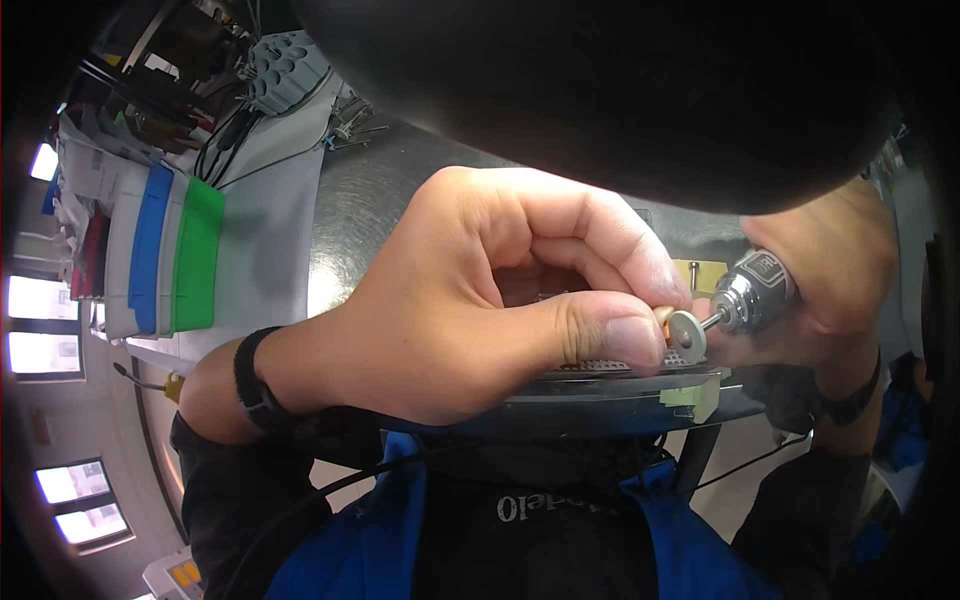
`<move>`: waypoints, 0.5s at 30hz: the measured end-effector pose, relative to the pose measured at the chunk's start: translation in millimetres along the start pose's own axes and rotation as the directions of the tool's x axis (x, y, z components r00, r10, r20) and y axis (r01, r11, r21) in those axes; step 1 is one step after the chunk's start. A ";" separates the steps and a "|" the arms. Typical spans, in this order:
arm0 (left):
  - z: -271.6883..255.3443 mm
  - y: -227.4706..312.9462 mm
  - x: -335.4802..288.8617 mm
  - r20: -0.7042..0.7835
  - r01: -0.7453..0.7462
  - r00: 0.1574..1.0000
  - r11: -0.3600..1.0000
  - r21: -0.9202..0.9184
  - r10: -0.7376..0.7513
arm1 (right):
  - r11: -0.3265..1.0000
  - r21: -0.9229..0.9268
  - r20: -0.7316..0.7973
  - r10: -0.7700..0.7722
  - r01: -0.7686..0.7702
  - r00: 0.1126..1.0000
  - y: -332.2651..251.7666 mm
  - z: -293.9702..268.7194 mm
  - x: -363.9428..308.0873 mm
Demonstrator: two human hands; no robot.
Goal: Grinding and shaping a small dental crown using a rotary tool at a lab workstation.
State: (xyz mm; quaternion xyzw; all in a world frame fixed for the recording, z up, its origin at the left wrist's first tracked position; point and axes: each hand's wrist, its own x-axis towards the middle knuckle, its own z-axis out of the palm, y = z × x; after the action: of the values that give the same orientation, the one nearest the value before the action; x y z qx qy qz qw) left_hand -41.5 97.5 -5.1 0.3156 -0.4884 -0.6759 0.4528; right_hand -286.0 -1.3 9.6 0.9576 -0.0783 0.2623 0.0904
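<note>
My right hand (840,250) is wrapped round a silver rotary tool handpiece (758,285), its tip pointing left. A small pale grinding disc (687,338) sits at the end of the thin shank. My left hand (470,300) pinches a small cream and orange piece (663,318) between thumb and fingertips, right beside the disc. Most of that piece is hidden by my fingers, and I cannot tell whether the disc touches it. Part of my right hand lies in the shade of a large dark rounded shape (620,90) across the top.
A grey metal worktop (375,195) lies beneath my hands, with a perforated plate (600,366) near its front edge. Yellow-green blocks (695,397) sit at that edge. To the left stand green (198,255) and blue bins (152,250), a grey holder with holes (288,72) and loose tool bits (350,128).
</note>
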 end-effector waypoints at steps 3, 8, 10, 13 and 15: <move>-0.7 0.0 0.9 0.019 -0.012 1.000 1.000 0.017 0.012 | 1.000 0.021 -0.018 -0.002 0.003 1.000 0.4 0.8 -1.2; 0.1 -2.2 1.1 0.008 -0.063 0.998 0.996 0.063 0.062 | 1.000 -0.011 -0.036 -0.006 0.006 0.999 3.4 1.6 -1.7; 0.0 -4.0 1.9 0.024 -0.077 0.997 0.996 0.048 0.076 | 1.000 -0.001 -0.075 -0.006 0.006 0.997 3.6 2.5 -1.8; -0.7 -6.0 3.1 0.046 -0.121 0.992 0.991 0.052 0.119 | 1.000 0.011 -0.095 -0.017 0.018 0.995 3.7 3.3 -2.1; -1.4 -6.6 3.7 0.075 -0.155 0.986 0.984 0.082 0.149 | 0.998 0.064 -0.107 -0.015 0.022 0.994 4.7 2.8 -2.0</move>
State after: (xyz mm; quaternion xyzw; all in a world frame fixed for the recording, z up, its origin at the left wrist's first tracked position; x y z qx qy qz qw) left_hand -43.7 94.3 -11.8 0.2736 -0.5555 -0.6277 0.4718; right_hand -287.3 -6.2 6.8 0.9454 -0.0561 0.3144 0.0656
